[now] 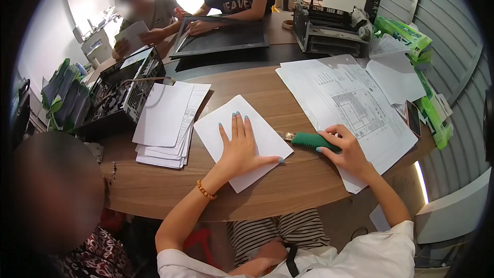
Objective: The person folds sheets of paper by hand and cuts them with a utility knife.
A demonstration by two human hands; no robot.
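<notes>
My left hand (239,144) lies flat with fingers spread on a white sheet of paper (206,123), which is turned at an angle on the wooden table. A beaded bracelet circles that wrist. On the right, my right hand (346,149) has its thumb and fingers around the end of a green-handled utility knife (306,140). The thin blade end of the knife points left and reaches the right edge of the white paper. Just beyond my right hand is a large printed drawing (360,108) on spread sheets.
Left of the white paper sits a paper stack (164,118), beside an opened computer case (121,90). A black frame panel (226,38) is at the far side, near two people. An opened printer (332,28), a phone (413,118) and green packages (406,36) stand rightward. Another person sits at left.
</notes>
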